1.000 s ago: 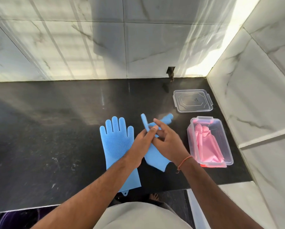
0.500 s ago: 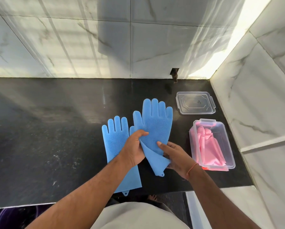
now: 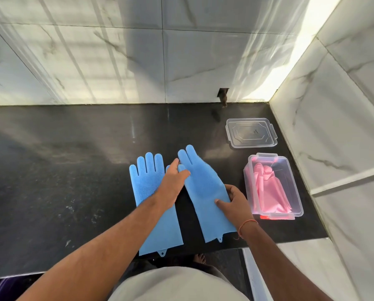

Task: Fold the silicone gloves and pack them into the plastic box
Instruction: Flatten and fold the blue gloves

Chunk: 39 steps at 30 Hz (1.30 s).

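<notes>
Sunlit white marble-tiled walls corner a glossy black countertop.

Lay side by side on the counter: left glove, right glove; stood right of them, the plastic box, folded gloves inside; sat behind the box, near the wall, the lid.
</notes>
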Tool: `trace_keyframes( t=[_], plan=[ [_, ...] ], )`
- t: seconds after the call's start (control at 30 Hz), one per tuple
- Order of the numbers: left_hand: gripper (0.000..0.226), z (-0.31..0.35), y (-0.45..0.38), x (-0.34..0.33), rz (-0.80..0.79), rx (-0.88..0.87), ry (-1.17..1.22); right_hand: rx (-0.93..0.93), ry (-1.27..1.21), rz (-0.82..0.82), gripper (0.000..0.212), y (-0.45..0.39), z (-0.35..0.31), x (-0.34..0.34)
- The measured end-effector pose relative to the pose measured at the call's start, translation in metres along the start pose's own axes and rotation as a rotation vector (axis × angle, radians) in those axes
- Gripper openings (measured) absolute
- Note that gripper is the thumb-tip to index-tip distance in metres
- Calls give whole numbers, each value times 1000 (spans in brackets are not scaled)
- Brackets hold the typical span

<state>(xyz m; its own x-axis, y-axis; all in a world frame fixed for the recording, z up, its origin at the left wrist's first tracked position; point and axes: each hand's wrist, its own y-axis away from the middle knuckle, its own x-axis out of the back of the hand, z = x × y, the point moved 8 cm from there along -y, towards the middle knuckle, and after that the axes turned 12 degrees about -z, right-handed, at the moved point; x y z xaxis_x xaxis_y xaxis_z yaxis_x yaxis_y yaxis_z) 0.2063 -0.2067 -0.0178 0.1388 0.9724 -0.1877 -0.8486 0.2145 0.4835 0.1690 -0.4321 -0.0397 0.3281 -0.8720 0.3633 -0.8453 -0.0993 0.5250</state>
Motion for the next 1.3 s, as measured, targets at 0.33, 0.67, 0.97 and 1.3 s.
trace_keyframes(
  t=[0.33, 0.67, 0.97, 1.3],
  plan=[
    [81, -48, 28, -32, -122, -234, -1317, -54, -13, 42, 34, 10, 27, -9],
    [82, -76, 1, -32, -114, -108, -1632, -37, -33, 103, 32, 12, 25, -16],
    [80, -69, -14, -30, -100, -107, -1629, -27, 15, 107, 33, 2, 21, -12],
    [71, -48, 8, -41, 6, -238, -1567, 77, 729, 189, 60, 45, -10, -17]
  ],
)
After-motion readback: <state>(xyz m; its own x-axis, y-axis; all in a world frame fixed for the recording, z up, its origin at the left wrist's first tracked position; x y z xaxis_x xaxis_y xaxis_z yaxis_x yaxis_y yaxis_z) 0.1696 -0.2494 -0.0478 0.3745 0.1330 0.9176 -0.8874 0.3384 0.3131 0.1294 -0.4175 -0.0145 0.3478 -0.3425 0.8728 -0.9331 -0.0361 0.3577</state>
